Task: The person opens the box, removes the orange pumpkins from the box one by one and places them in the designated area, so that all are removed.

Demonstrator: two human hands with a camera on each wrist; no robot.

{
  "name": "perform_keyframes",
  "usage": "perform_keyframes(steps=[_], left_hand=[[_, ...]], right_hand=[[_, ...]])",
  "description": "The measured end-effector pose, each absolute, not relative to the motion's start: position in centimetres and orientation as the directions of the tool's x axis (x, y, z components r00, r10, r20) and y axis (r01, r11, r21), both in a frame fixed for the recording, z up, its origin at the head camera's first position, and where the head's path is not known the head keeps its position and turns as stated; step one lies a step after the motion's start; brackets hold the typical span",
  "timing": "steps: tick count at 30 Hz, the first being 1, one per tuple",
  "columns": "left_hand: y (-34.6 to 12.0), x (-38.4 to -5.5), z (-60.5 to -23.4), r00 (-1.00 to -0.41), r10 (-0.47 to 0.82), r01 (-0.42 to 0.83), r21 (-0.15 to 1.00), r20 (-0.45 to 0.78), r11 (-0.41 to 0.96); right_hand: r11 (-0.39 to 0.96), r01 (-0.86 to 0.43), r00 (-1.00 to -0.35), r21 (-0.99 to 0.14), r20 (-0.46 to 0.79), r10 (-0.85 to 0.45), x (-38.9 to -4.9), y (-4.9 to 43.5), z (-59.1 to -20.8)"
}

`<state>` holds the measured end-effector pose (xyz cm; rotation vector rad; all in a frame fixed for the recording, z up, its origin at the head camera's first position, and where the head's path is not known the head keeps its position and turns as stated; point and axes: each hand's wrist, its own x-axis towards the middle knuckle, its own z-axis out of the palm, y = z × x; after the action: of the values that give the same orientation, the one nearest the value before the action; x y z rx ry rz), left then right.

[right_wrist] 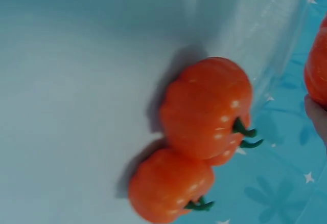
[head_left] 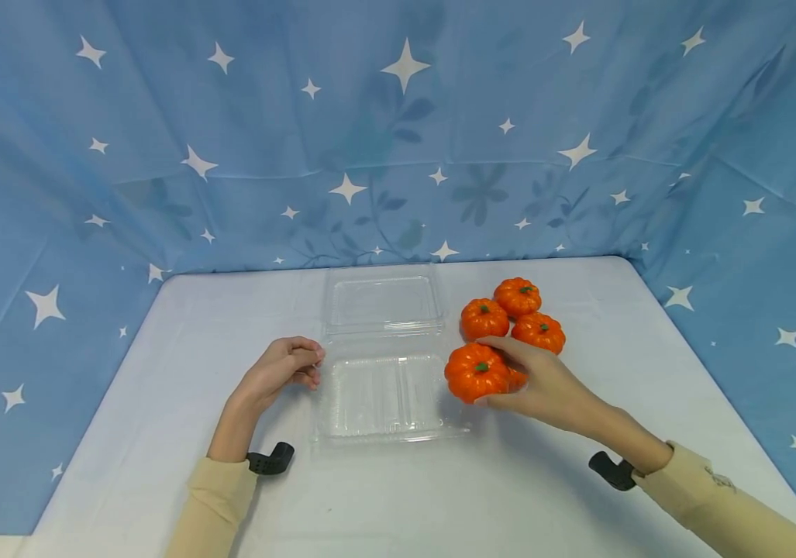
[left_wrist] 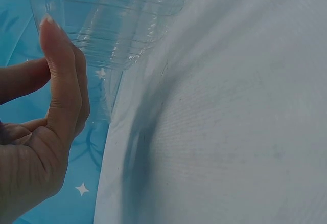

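My right hand (head_left: 540,387) grips an orange toy pumpkin (head_left: 476,373) with a green stem, thumb and fingers on opposite sides of it, at the right edge of a clear plastic box (head_left: 370,395). In the right wrist view, that held pumpkin (right_wrist: 318,70) shows only in part at the right border. More orange (head_left: 518,379) shows between the fingers, beside the held pumpkin. The left hand (head_left: 284,368) is at the box's left rim. In the left wrist view, a fairly straight fingertip (left_wrist: 48,27) of it overlaps the box edge (left_wrist: 41,4).
Behind my right hand sit several more pumpkins, a left one (head_left: 484,319), a far one (head_left: 518,297) and a right one (head_left: 539,332). The box's flat lid (head_left: 384,302) lies folded back on the white table (head_left: 398,504). A blue starry curtain (head_left: 265,155) surrounds the table.
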<state>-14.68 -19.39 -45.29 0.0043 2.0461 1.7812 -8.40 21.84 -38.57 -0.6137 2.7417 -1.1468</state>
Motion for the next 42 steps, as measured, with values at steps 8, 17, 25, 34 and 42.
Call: perform_keyframes(steps=[8,17,25,34,42], left_hand=[[-19.3,-14.7,-45.3,-0.908,0.274,-0.278,0.945,-0.317,0.170],[-19.4,-14.7,-45.3,-0.908,0.271,-0.278,0.944,-0.319,0.178],[-19.5,-14.8,-45.4,-0.908,0.273,-0.278,0.944,-0.319,0.178],[-19.4,-14.7,-45.4,-0.903,0.284,-0.281,0.943,-0.323,0.181],[-19.6,-14.8,-45.3,-0.901,0.290,-0.281,0.944,-0.322,0.174]], right_hand=[[0.633,-0.296,-0.914,-0.716,0.019,-0.406,-6.5,24.1,-39.9],[0.694,-0.242,-0.936,-0.678,-0.027,-0.352,-4.7,26.7,-40.6],[0.741,-0.214,-0.958,-0.636,-0.010,-0.285,-4.5,29.2,-41.6],[0.779,-0.128,-0.980,-0.614,-0.040,-0.193,-5.9,31.6,-43.3],[0.789,-0.093,-0.985,-0.607,-0.060,-0.162,-7.1,32.4,-43.8]])
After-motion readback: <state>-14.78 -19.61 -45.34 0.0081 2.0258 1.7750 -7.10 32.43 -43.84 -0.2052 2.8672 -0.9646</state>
